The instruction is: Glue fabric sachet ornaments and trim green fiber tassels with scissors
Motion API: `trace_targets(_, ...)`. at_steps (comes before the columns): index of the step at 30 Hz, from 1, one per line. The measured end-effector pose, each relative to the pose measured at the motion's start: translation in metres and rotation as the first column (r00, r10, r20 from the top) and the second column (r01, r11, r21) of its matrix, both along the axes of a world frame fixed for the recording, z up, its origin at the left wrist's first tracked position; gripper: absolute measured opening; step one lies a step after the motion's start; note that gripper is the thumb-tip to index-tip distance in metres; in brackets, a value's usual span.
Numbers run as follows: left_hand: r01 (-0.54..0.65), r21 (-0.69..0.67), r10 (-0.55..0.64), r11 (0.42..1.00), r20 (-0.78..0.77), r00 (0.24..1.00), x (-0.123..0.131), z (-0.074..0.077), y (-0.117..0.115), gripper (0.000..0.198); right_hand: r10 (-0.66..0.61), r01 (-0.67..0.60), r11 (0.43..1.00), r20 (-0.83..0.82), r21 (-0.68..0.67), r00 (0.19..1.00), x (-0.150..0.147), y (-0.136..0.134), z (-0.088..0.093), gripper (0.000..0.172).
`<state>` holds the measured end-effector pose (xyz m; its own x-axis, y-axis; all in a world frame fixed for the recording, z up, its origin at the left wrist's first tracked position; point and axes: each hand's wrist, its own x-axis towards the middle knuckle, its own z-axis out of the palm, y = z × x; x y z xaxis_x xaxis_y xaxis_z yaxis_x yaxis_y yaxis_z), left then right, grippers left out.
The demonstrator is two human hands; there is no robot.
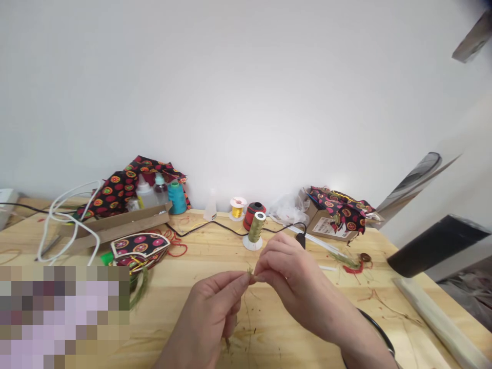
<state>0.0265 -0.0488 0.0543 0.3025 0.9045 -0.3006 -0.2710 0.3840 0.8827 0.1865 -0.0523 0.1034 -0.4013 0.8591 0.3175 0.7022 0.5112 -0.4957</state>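
My left hand (pixel 221 302) is closed in a pinch, thumb against fingers, on a small tuft of green thread (pixel 249 271). My right hand (pixel 282 266) meets it from the right, its fingertips pinched together at the same tuft. What the right fingertips hold is too small to make out. Loose thread ends hang below the hands over the wooden table (pixel 184 287). Just behind the hands stands an olive green thread spool (pixel 257 229), with a red spool (pixel 249 218) and a yellow spool (pixel 237 209) beyond it.
Patterned fabric (pixel 111 189), bottles, a teal thread cone (pixel 177 198) and an open cardboard tray (pixel 126 225) lie at the left. A cardboard box (pixel 330 225) with fabric stands at the back right. A black cable (pixel 215 223) crosses behind. A black roll (pixel 438 243) is at the right.
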Motion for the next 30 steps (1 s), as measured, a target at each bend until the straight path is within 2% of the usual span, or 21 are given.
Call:
trace_targets(12,0.008,0.029,-0.006,1.0,-0.053,0.999,0.001,-0.002,-0.005,0.027,-0.037,0.026,0.996,0.142,0.083,0.989,0.0,-0.003,0.002,0.021)
trace_targets(22,-0.017,0.007,0.018,1.0,-0.053,0.998,0.002,-0.002,-0.005,0.026,-0.036,0.021,0.996,0.179,0.087,0.983,-0.001,-0.004,-0.001,0.02)
trace_targets(24,-0.011,0.008,0.011,1.0,-0.055,0.998,0.002,-0.002,-0.005,0.026,-0.035,0.024,0.996,0.135,0.081,0.99,-0.001,-0.002,-0.002,0.02)
trace_targets(27,-0.003,0.004,0.004,1.0,-0.072,0.997,0.001,-0.003,-0.004,0.028,-0.106,0.108,0.993,-0.057,0.037,0.993,0.001,0.001,-0.006,0.019)
trace_targets(30,-0.013,0.015,0.015,1.0,-0.094,0.995,0.0,-0.005,-0.004,0.029,-0.225,0.183,0.969,-0.289,-0.164,0.93,0.005,0.003,-0.015,0.018)
